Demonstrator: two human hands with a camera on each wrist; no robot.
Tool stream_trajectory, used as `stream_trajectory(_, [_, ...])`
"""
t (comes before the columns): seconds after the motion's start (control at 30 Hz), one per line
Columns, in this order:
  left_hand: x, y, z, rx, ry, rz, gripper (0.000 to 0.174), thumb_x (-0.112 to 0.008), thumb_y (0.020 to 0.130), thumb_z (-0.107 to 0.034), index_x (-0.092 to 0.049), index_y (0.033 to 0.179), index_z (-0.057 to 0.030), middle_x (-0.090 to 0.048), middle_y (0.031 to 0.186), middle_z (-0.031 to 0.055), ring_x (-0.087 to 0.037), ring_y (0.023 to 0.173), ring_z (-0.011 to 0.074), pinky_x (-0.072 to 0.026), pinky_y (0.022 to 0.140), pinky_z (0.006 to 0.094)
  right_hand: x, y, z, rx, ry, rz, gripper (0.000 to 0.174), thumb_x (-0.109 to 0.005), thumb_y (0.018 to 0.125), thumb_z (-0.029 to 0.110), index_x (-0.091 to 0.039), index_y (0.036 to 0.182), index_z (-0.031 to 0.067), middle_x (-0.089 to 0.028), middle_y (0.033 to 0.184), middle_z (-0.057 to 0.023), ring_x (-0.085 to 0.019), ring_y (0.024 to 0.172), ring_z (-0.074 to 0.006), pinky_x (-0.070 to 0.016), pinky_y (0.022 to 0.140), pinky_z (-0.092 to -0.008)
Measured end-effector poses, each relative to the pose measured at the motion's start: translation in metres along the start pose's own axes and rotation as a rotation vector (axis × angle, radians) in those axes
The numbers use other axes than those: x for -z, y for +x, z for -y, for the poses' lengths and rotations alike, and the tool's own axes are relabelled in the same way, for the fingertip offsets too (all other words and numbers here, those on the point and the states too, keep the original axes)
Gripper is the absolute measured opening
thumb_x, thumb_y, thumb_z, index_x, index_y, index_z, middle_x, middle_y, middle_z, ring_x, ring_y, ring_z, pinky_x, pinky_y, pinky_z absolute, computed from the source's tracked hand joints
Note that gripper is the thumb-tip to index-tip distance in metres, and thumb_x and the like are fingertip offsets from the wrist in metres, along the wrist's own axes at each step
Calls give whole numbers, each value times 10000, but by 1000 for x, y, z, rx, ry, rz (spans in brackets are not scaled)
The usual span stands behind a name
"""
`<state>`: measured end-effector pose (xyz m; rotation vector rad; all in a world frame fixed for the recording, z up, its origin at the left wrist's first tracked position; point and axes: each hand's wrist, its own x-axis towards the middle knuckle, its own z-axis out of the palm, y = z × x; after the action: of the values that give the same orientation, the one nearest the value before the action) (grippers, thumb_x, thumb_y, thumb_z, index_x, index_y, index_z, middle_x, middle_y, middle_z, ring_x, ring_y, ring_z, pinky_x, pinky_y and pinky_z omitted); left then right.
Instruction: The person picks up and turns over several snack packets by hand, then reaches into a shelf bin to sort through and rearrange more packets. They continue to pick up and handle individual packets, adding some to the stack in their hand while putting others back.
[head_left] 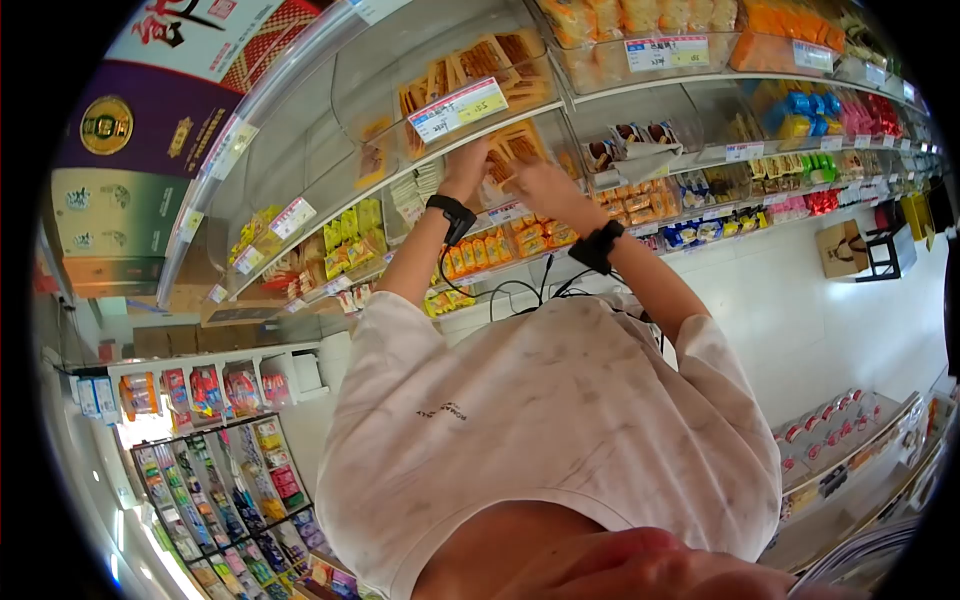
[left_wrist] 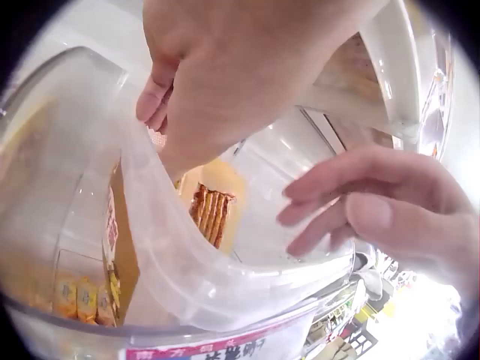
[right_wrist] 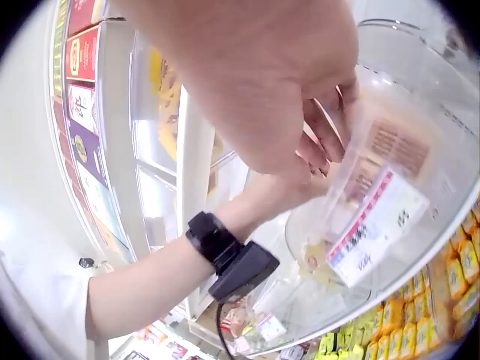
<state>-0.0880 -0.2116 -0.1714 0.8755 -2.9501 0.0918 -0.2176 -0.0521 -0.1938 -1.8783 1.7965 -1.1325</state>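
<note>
In the head view both hands are at a clear shelf bin holding flat packets of brown strips. My left hand is at the bin's left side; in the left wrist view it reaches down beside a packet, its fingertips mostly hidden, so a grip cannot be told. My right hand is at the bin's right side. The left wrist view shows the right hand with loosely bent fingers and nothing between them. Through the right wrist view's clear wall, packets lie beside the right hand.
A price label fronts the upper bin of similar packets. Orange snack packs line the shelf below, and yellow-green packs stand to the left. Gift boxes are at the far left. Black cables hang near the shirt.
</note>
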Motion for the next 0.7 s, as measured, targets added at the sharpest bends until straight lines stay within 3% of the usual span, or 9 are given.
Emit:
stream_trajectory(0.1, [-8,2,15,-57,-82,20,715,-826,734,-87,-503,1361,28,-559,1323,259,-569,1176,432,-510,943,494,0,45,-25,-4,-128,-57,330,-661,827,88,-636,1154,54,-671,1081,-188,-594,1152,-419,-412,1034,-570])
stream_trajectory(0.2, [-18,-1,18,-81,-120,-29,657,-747,750,1,-521,1367,9,-579,1314,236,-558,1186,437,-493,970,492,16,71,-27,80,-466,96,395,-657,844,79,-628,1238,59,-667,1170,-206,-610,1144,-406,-415,1053,-561])
stream_trajectory(0.3, [-7,-7,7,11,-160,-21,672,-746,769,-19,-501,1394,14,-579,1317,249,-547,1211,431,-467,1021,469,3,98,-61,67,-572,230,451,-665,855,92,-608,1302,78,-645,1267,-215,-583,1209,-384,-405,1064,-556])
stream_trajectory(0.33, [-19,-2,13,77,-81,16,770,-826,740,-120,-485,1417,15,-569,1338,268,-532,1243,431,-436,1068,454,6,95,-64,128,-580,175,496,-706,830,114,-602,1314,76,-644,1276,-205,-568,1247,-370,-404,1063,-557])
stream_trajectory(0.43, [-26,2,24,141,-243,91,841,-884,692,-203,-493,1402,21,-563,1345,287,-516,1276,423,-432,1075,453,18,105,-59,-54,-542,477,542,-747,789,120,-603,1309,71,-642,1282,-205,-570,1252,-368,-407,1058,-562])
stream_trajectory(0.47, [-29,2,28,113,-275,63,860,-902,662,-203,-500,1391,14,-566,1354,282,-519,1283,411,-437,1072,445,11,105,-68,9,-529,380,557,-764,759,101,-608,1291,48,-643,1278,-209,-584,1241,-361,-434,1052,-526])
stream_trajectory(0.57, [-36,9,33,94,-225,17,829,-910,670,-165,-507,1370,17,-584,1330,263,-556,1236,410,-483,1043,443,1,113,-78,70,-636,361,429,-809,748,149,-643,1111,-7,-716,1017,-186,-679,987,-348,-542,882,-474])
stream_trajectory(0.7, [-20,11,21,167,-198,118,689,-794,772,-66,-495,1388,12,-557,1372,269,-554,1245,410,-481,1035,441,-14,120,-96,167,-708,205,311,-721,811,95,-647,1089,-23,-704,987,-215,-676,943,-361,-550,826,-470])
